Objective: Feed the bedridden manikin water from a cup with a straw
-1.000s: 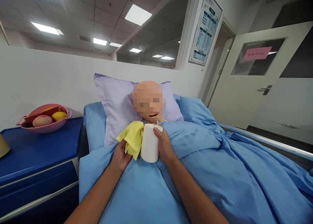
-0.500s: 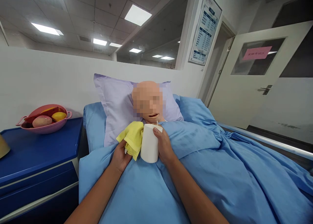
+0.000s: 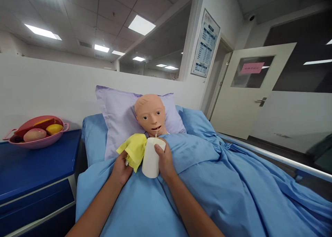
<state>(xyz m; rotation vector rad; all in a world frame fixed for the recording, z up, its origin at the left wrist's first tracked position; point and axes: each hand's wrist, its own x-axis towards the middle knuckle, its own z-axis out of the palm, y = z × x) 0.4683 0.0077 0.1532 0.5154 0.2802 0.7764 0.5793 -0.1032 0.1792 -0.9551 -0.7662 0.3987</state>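
A training manikin (image 3: 151, 113) lies in bed on a lilac pillow (image 3: 116, 116), covered by a blue blanket (image 3: 207, 181). My right hand (image 3: 163, 159) is wrapped round a white cup (image 3: 150, 158) held just below the manikin's chin. A thin straw (image 3: 156, 135) rises from the cup to the manikin's mouth. My left hand (image 3: 121, 168) grips a folded yellow cloth (image 3: 132, 149) to the left of the cup, against the manikin's shoulder.
A dark blue bedside cabinet (image 3: 33, 168) stands on the left with a pink bowl (image 3: 36, 142) of fruit on top. A metal bed rail (image 3: 272, 157) runs along the right side. A white door (image 3: 246, 92) stands at the back right.
The view has shifted, so everything sits a little further left and lower. Both hands, the cup and the cloth keep their places by the manikin's chin.
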